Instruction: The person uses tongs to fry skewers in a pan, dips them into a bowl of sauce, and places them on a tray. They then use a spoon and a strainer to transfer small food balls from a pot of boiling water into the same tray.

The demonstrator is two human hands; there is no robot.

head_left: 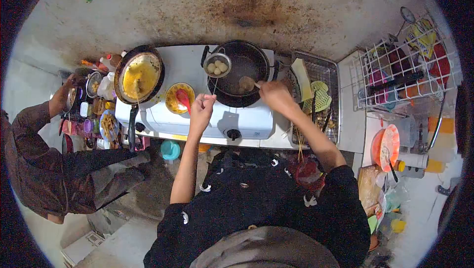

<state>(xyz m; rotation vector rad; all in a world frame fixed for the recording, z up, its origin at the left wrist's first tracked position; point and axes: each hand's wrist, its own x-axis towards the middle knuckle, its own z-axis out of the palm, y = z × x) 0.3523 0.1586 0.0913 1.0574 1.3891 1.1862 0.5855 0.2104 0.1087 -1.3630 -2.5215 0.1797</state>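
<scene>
My left hand (pixel 201 112) is closed on the thin handle of a wire strainer. Several pale round balls (pixel 217 67) sit in the strainer (pixel 217 75), which is held above the left rim of a dark wok (pixel 238 97). With closed fingers my right hand (pixel 276 95) grips a ladle (pixel 247 84), its bowl inside the wok. The lower part of the wok's inside is too dark to make out. Near my left hand stands a bowl (pixel 172 110) of yellow liquid with a red spoon (pixel 183 99) in it.
The wok is on a white stove (pixel 197 126), beside a frying pan (pixel 140 73) with yellow food. At right are a wire tray (pixel 328 65), a white wire rack (pixel 400 65) and an orange bowl (pixel 387 139). Another person (pixel 39 149) stands at left, one hand among bowls.
</scene>
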